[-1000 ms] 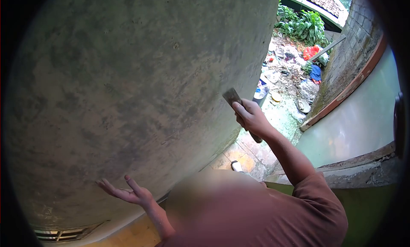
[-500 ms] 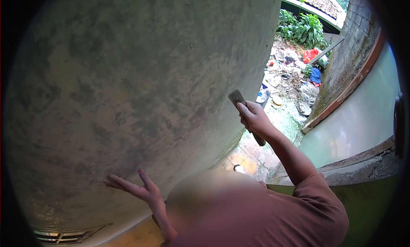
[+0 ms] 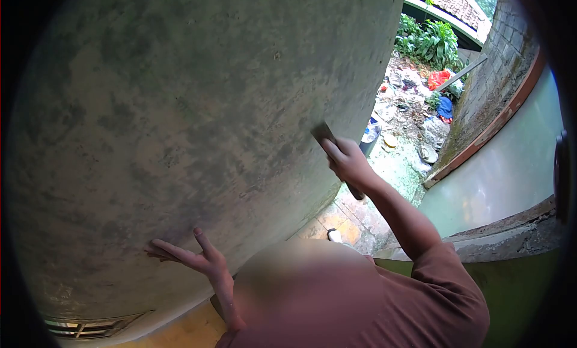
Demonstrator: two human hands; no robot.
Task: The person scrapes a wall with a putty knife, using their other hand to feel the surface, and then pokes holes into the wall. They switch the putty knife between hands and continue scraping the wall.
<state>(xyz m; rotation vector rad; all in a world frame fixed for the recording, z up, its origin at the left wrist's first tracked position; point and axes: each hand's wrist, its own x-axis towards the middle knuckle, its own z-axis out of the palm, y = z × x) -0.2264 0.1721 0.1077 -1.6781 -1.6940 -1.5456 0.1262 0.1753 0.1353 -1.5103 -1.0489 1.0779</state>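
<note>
A grey-green wall (image 3: 198, 125), mottled with dark patches and scuffs, stands close on the left. My right hand (image 3: 348, 161) is closed around the handle of a scraper (image 3: 323, 133). The tool's flat end points up and left at the wall and is slightly blurred, while its handle end sticks out below my fist. Lower down, my left hand (image 3: 201, 258) is held at the wall surface with the fingers stretched out and the thumb spread. Nothing is in it.
A slatted vent (image 3: 90, 327) sits low in the wall. To the right is a pale green panel (image 3: 499, 161) with a reddish frame edge (image 3: 493, 128). Beyond, a tiled path leads to strewn rubbish (image 3: 415, 95), green plants (image 3: 433, 41) and a block wall (image 3: 496, 53).
My right hand has moved a little left and down with the scraper, bringing its flat end farther over the wall. My left hand keeps nearly the same place.
</note>
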